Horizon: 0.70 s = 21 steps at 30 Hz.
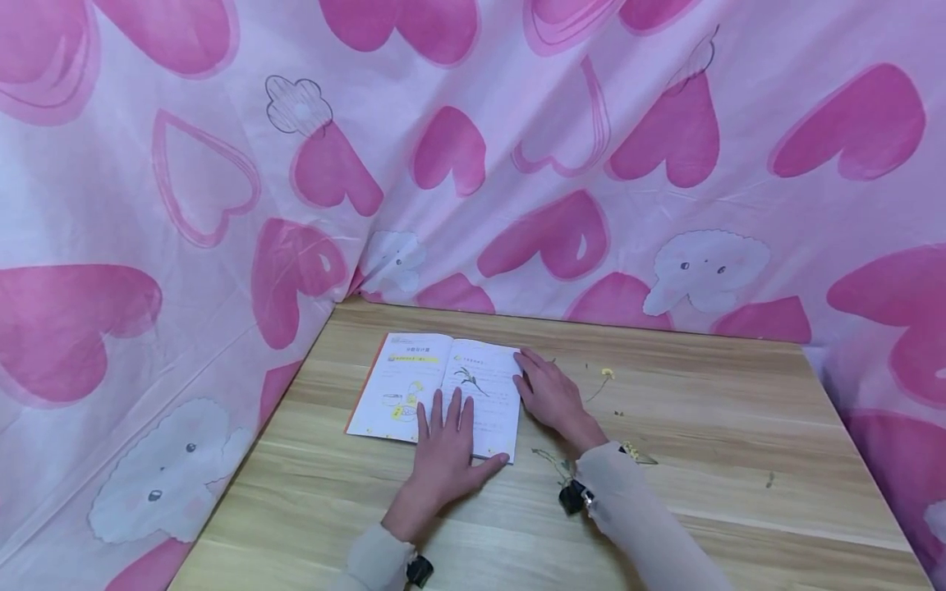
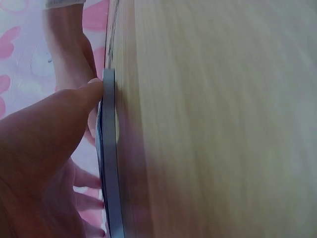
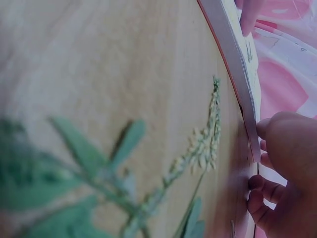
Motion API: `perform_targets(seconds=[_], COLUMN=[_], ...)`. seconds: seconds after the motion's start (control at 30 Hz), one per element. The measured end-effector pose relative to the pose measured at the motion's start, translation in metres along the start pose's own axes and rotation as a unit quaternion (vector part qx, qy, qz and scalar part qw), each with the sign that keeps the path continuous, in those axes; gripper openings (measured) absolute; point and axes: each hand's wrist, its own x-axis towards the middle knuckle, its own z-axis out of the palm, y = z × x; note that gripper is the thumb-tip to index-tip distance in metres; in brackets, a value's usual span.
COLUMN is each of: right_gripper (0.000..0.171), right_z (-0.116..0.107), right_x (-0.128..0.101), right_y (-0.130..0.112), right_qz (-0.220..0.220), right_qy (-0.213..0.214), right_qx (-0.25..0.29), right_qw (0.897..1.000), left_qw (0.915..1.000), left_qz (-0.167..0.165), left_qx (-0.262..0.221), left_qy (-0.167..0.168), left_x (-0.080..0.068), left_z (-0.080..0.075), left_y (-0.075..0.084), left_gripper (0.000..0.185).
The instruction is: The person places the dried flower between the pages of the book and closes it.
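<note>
An open book (image 1: 399, 386) with a red-edged cover lies on the wooden table. On its right page is a thin green sprig (image 1: 467, 377). My left hand (image 1: 446, 455) rests on the lower part of the pages with fingers spread, its thumb along the bottom edge. In the left wrist view, that thumb touches the top of the book's page block (image 2: 110, 148). At the upper right corner, my right hand (image 1: 550, 396) holds the book's edge, thumb on the side and fingers round the corner. Its lower fingers (image 3: 262, 196) are curled by the table.
A leafy flower sprig (image 3: 203, 148) lies below my right wrist, and a yellow flower (image 1: 608, 373) lies to the right of that hand. Another yellow-flowered piece (image 1: 631, 450) is beside the right sleeve. Pink heart-patterned cloth (image 1: 451, 152) stands behind the table (image 1: 739, 427).
</note>
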Motion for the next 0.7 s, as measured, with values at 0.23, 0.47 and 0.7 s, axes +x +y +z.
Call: perform_targets(seconds=[0.23, 0.47, 0.7], right_gripper=[0.056, 0.053, 0.061], right_z=[0.001, 0.001, 0.004], right_x=[0.000, -0.001, 0.000], right_y=[0.002, 0.006, 0.011], right_qz=[-0.002, -0.005, -0.003], right_qy=[0.001, 0.013, 0.035], right_qx=[0.008, 0.037, 0.072], right_qw=[1.000, 0.999, 0.997], left_qw=[0.9998, 0.9982, 0.9899], left_qz=[-0.020, 0.007, 0.051], left_qx=[0.007, -0.030, -0.048], left_qy=[-0.001, 0.051, 0.123], left_x=[0.002, 0.000, 0.005], left_z=[0.002, -0.001, -0.008], left_y=[0.005, 0.004, 0.003], left_gripper=[0.104, 0.075, 0.070])
